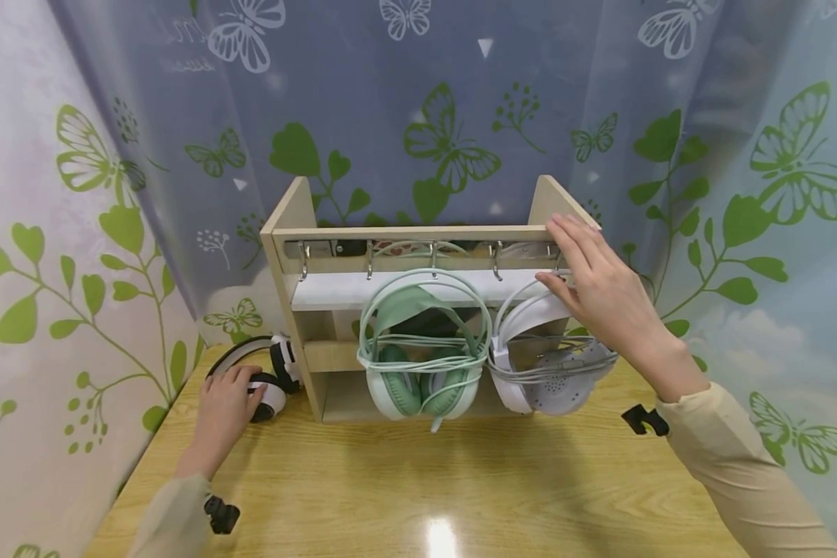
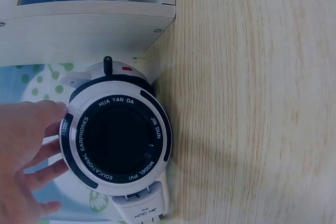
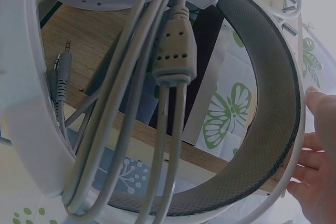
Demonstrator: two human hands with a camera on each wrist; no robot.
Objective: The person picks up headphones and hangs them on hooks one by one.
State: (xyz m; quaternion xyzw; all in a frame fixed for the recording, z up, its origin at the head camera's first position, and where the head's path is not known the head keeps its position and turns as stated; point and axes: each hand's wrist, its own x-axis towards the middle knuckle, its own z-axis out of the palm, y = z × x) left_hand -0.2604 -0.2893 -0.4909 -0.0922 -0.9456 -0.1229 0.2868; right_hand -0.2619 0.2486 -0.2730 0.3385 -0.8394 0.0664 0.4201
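My left hand (image 1: 225,403) grips an ear cup of the white-and-black headphones (image 2: 116,135), on the table left of the wooden rack. In the left wrist view its thumb is at the cup's rim and its fingers reach behind it. My right hand (image 1: 603,287) rests with straight fingers on the rack's top rail (image 1: 418,232) at the right end. Its thumb points down by the headband of the white-and-grey headphones (image 1: 554,384), which hang tilted at the right with their cable wound round them. Green-and-white headphones (image 1: 397,380) hang from the middle hook.
The rack (image 1: 289,209) has a row of metal hooks (image 1: 497,260) under its rail and a white shelf (image 1: 328,293) behind them. Wood-grain table (image 1: 390,480) stretches in front. A butterfly-patterned curtain (image 1: 363,101) closes off the back and sides.
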